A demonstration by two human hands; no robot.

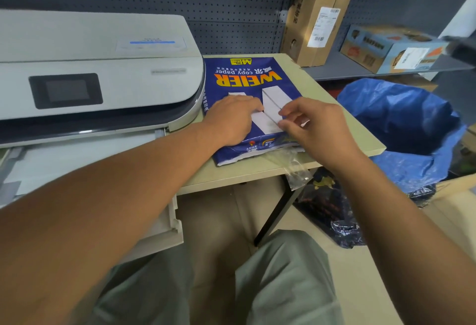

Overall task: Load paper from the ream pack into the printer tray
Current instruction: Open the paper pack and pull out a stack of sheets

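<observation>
A blue ream pack (244,79) of copy paper lies flat on the small beige table (342,121), right of the grey printer (103,67). The printer's tray (77,165) is pulled out toward me and holds white sheets. My left hand (231,118) presses flat on the pack's near half. My right hand (314,128) hovers over the pack's near right corner with thumb and fingers pinched; whether they grip the wrapper I cannot tell. A strip of clear tape or film (293,167) hangs off the table edge under that hand.
A blue plastic bag (407,128) fills the space right of the table. Two cardboard boxes (316,18) (386,48) stand on a grey shelf behind. A dark pegboard wall backs the printer. A dark bag (332,206) lies on the floor under the table. My knees are below.
</observation>
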